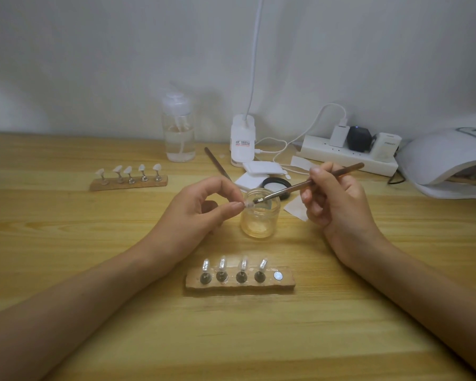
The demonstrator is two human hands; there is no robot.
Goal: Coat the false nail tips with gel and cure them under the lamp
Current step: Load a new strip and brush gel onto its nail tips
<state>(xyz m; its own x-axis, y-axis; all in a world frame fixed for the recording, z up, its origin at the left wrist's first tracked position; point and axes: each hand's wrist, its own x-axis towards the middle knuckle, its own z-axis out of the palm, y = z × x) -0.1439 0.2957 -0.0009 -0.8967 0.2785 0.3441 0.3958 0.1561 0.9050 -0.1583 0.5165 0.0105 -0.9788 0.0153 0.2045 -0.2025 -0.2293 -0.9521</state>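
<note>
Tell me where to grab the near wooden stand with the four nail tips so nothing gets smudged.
Pinch the wooden stand by its right end, coming in from the right, fingers on its front and back edges. That end carries only a bare metal disc, while the four nail tips stand along the rest of the top, so a low grip there probably touches none.

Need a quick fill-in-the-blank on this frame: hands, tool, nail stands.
1. The right hand holds a ____ whose bristles touch the nail tip.
2. The left hand pinches that tip over the open glass ____.
3. The near stand carries ____ tips, with one slot empty.
4. The far stand carries ____ tips.
Missing: brush; jar; four; five.
</note>
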